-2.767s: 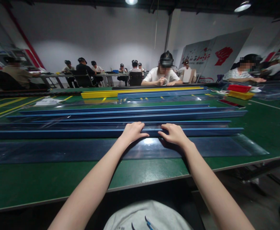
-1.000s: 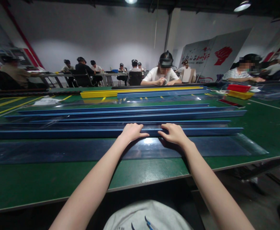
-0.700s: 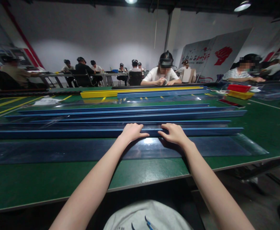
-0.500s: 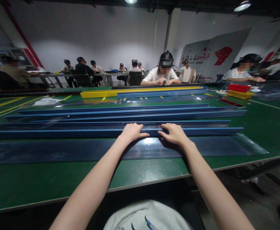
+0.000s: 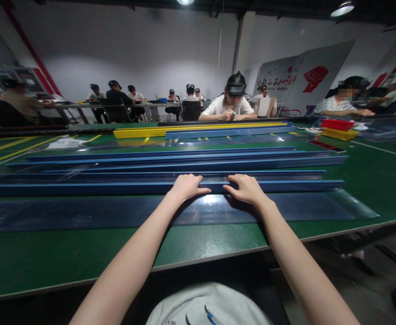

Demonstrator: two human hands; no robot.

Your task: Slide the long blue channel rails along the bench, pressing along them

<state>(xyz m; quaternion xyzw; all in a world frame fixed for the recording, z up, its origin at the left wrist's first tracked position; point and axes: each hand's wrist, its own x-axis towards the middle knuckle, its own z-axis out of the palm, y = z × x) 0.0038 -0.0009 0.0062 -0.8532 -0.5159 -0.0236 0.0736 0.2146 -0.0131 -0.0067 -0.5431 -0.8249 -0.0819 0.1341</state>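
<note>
On the green table [image 5: 218,239] lie long blue rails side by side; the nearest rail [image 5: 82,188] runs across before the person, a clear film [image 5: 302,205] at its near edge. Left hand [image 5: 187,186] and right hand [image 5: 245,188] rest curled over its middle, apparently seating it; how firmly they grip, I cannot tell. Any further pressing wants even pressure along the rail.

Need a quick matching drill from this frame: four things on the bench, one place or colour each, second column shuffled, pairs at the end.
Things:
1. left hand
2. right hand
3. yellow strip
4. red tray

Places:
A. far right of the green table, stacked on a yellow tray
B. on the nearest blue strip, left of the other hand
C. far side of the table, in front of a seated person
D. on the nearest blue strip, right of the other hand

Pairs: 1-B, 2-D, 3-C, 4-A
</note>
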